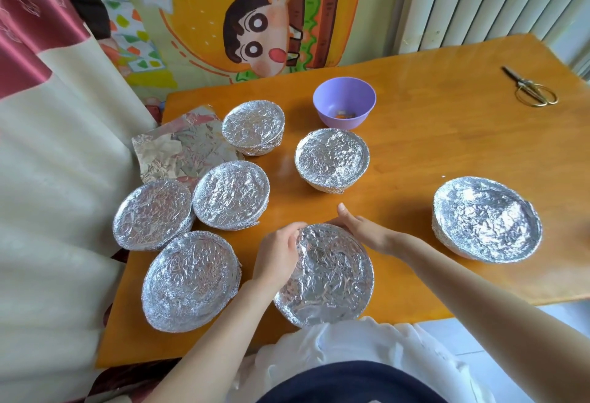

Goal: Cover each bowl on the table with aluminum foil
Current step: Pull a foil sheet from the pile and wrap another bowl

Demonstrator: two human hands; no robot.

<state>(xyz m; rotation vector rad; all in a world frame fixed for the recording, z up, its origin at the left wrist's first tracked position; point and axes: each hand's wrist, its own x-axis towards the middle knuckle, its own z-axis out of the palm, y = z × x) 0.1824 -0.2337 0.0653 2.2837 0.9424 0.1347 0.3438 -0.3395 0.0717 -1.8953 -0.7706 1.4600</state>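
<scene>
Silver and crinkled: the foil-covered bowl (325,278), nearest item, sits between my two hands at the near edge of the table (447,153).

My left hand (277,252): fingers curled over the wrap at this bowl's far-left rim, pinching the edge.

My right hand (364,230): fingers straight, laid against the far-right rim, pressing it and not wrapped round it.

Left of my left hand: one wide wrapped bowl (191,281), near.

Beyond it: an outer wrapped bowl (153,214) and an inner wrapped bowl (231,195), just beside each other.

Beyond my right fingertips: a centre wrapped bowl (332,160).

Well to the right of my right hand: a right-side wrapped bowl (487,219), standing alone.

Farther, to the left: a loose foil sheet (178,150), creased and lying flat, with a far wrapped bowl (253,126) at its right edge.

Farther ahead: a purple bowl (344,102), uncovered, with small orange bits in the bottom.

Farthest right: scissors (531,88) with gold handles, lying flat.
</scene>
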